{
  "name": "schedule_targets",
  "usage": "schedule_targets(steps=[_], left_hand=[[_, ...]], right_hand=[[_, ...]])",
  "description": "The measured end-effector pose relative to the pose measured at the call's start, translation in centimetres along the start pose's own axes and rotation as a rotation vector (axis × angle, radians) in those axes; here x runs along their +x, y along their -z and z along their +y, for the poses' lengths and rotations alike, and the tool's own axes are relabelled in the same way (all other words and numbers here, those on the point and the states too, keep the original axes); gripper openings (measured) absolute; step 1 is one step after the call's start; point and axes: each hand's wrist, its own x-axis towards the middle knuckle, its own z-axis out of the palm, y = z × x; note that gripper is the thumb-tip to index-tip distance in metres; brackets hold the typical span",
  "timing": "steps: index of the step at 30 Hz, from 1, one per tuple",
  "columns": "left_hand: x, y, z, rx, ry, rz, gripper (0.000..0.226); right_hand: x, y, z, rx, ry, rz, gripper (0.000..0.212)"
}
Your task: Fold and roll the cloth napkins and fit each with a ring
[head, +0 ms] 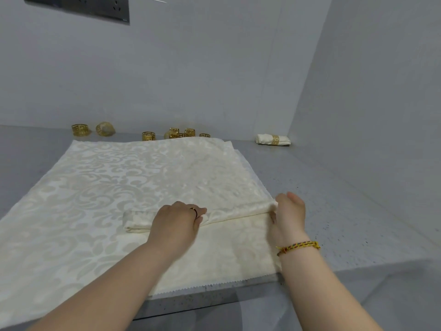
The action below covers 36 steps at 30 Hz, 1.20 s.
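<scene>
Several gold rings point(148, 136) along grey table's point(322, 187) back wall point(191, 68).

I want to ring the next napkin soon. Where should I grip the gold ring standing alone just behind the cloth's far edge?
Pinch the gold ring across its band from above, probably: it stands upright on the table, opening upward, nothing touching it.

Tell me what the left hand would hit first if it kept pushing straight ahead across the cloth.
The left hand points away, slightly right, over the flat cream napkin. Nothing stands on that cloth, so the first obstacle is probably the cluster of gold rings by the back wall, though depth is uncertain.
</scene>
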Motion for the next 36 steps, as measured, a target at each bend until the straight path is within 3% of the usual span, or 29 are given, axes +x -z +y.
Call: schedule_targets(steps=[6, 8, 11, 13, 15, 17, 20, 26, 29, 32, 36], left_hand=[[-0.1, 0.0, 0.0, -0.017, -0.004, 0.027, 0.038], [0.0, 0.0, -0.1, -0.067, 0.035, 0.013, 0.038], [0.2, 0.0, -0.4, -0.236, 0.139, 0.035, 0.037], [0.2, -0.1, -0.6, -0.350, 0.207, 0.063, 0.022], [0.3, 0.1, -0.6, -0.392, 0.219, 0.082, 0.013], [0.5, 0.0, -0.8, -0.435, 0.223, 0.074, 0.018], [1.1, 0.4, -1.0, -0.513, 0.233, 0.046, 0.007], [1.3, 2.6, -2.3, -0.373, 0.086, -0.095, 0.037], [0.6, 3.7, -4.1, -0.327, 0.146, -0.003, 0.061], [-0.4, 4.1, -5.9, -0.458, 0.255, 0.050, 0.081], [-2.3, 3.9, -8.2, -0.725, 0.279, -0.022, 0.103]], right_hand=[[0.0, -0.9, -1.5, 0.128, -0.082, -0.099, 0.011], [-0.8, -1.6, -1.0, 0.111, -0.027, -0.171, 0.013], [-2.1, -2.7, -0.1, 0.262, -0.183, -0.296, 0.003], [-3.0, -3.5, 0.7, 0.201, -0.201, -0.413, 0.004], [-3.9, -4.0, 1.4, -0.009, -0.072, -0.517, 0.017], [-4.4, -4.5, 2.1, -0.253, 0.091, -0.590, 0.028], [-4.8, -5.2, 2.8, -0.481, 0.289, -0.668, 0.029], [-5.0, -5.5, 3.3, -0.828, 0.563, -0.772, 0.034], [-5.0, -5.4, 3.3, -0.965, 0.672, -0.828, 0.047], [-4.9, -5.4, 3.4, -1.152, 0.783, -0.890, 0.058], [-5.0, -5.7, 3.3, -1.368, 0.867, -0.964, 0.067]])
